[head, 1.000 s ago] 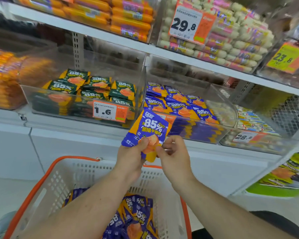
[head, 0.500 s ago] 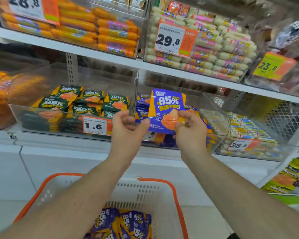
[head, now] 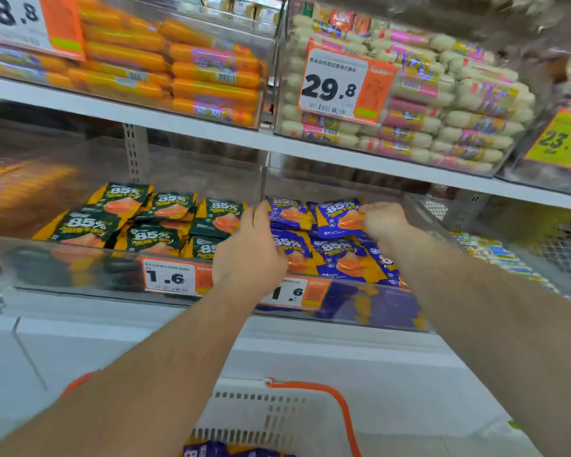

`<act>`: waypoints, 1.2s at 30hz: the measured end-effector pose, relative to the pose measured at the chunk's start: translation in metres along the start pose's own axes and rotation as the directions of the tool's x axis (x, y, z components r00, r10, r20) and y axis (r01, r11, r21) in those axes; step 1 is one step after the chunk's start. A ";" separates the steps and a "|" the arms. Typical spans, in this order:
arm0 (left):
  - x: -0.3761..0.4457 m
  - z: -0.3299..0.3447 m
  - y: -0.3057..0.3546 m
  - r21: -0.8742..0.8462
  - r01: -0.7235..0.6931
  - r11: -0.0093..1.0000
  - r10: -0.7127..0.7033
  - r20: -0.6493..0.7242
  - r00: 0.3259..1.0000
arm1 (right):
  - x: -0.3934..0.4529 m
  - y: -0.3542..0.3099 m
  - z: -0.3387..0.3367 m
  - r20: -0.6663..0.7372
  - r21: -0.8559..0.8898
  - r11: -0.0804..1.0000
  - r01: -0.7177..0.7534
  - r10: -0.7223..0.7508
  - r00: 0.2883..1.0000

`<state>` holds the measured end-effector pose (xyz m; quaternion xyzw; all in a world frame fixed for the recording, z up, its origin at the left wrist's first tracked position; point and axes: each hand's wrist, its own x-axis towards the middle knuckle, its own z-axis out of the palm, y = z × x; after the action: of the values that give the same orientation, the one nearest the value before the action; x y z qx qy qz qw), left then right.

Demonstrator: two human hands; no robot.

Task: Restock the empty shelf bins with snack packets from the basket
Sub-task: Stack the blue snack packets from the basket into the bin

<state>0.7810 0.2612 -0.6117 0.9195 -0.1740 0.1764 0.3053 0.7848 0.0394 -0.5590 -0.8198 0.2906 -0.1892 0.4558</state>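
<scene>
Head view: right hand (head: pixel 381 222) pinches purple packet (head: pixel 338 216) over bin (head: pixel 422 222) (clear-walled); left hand (head: pixel 249 255) relaxed, empty.

both your bare forearms reach up and forward from the bottom corners of the view, drawing closer together toward the hands. your left hand (head: pixel 249 250) shows its back to you, fingers held together and pointing upward, fairly straight, gripping nothing that can be seen. your right hand (head: pixel 381 219) sits a little higher and apart from it, knuckles up, fingers curled and pinching a flat packet at its edge.
</scene>
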 end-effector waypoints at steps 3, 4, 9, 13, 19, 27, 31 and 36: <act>-0.001 0.001 -0.001 -0.019 -0.012 1.000 0.011 -0.032 0.999 | 0.019 0.002 0.011 0.019 -0.417 0.904 0.097 -0.098 0.995; -0.002 0.001 -0.001 -0.015 -0.014 1.000 0.013 -0.039 0.999 | 0.029 0.004 0.015 0.040 -0.442 0.891 0.104 -0.097 0.995; -0.002 0.004 -0.002 0.004 -0.032 0.999 0.033 -0.080 0.996 | 0.036 0.013 0.031 0.109 -0.354 0.935 0.033 0.006 0.994; -0.002 0.004 -0.002 0.010 -0.039 0.999 0.039 -0.094 0.995 | 0.035 0.013 0.039 0.125 -0.567 0.822 0.043 0.034 0.992; -0.003 0.003 -0.002 0.029 -0.040 0.999 0.043 -0.101 0.994 | 0.035 0.016 0.044 0.122 -0.605 0.794 0.063 0.015 0.992; -0.003 0.001 0.000 0.032 -0.043 0.999 0.045 -0.061 0.997 | 0.028 0.012 0.035 0.101 -0.556 0.829 0.049 0.009 0.995; -0.003 -0.002 0.001 0.022 -0.040 0.999 0.041 -0.036 0.999 | 0.008 0.003 0.028 -0.001 -0.620 0.783 0.048 -0.062 0.998; 0.003 -0.007 0.002 -0.002 -0.004 1.000 0.004 0.067 0.998 | -0.053 -0.001 0.029 -0.107 -0.500 0.804 0.322 -0.427 0.898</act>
<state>0.7807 0.2630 -0.6043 0.9242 -0.1860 0.1459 0.2999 0.7616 0.0929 -0.5749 -0.9213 0.2064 -0.2869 0.1623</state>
